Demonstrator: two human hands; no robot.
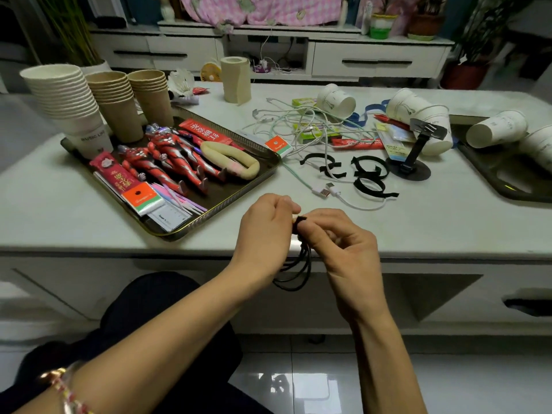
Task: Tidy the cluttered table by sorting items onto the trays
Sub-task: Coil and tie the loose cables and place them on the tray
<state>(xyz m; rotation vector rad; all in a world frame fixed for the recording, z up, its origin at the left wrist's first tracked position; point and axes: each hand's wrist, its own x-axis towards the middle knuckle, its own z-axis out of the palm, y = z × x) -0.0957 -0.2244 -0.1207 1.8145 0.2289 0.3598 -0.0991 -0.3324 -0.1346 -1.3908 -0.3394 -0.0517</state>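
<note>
Presently the left hand [265, 225] and right hand [337, 237] both pinch a coiled thin black cord [295, 271] at lower centre, past the pale surface [418, 228] edge. Risk: a slackened pinch would probably let the coils unravel or drop floorward.

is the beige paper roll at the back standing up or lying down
Standing up: the beige paper roll rests on its flat end on the white table, hollow core opening upward.
</note>
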